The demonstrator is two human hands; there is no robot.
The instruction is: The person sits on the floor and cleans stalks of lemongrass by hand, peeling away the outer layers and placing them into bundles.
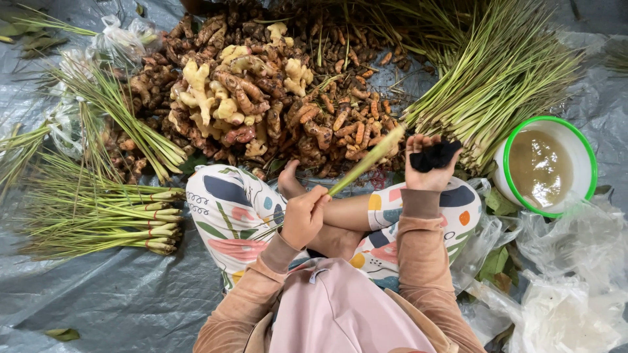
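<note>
Gripping a lemongrass stalk (366,160) firmly in the closed left hand (304,216), tip pointing far-right. Pinching a dark cloth (435,155) in the raised right hand (428,167); wiping along the stalk's length, keeping it steady.

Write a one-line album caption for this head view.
Seated cross-legged, left hand gripping a lemongrass stalk, right hand holding a dark cloth.

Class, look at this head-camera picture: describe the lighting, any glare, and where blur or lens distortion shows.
Head view: light is soft and even, with faint shadows only; mild sheen on the grey tarp and the plastic bags; the stalk in the left hand is smeared by motion blur, while the root pile stays sharp; the wide lens bends the edges, stretching the bowl.
</note>
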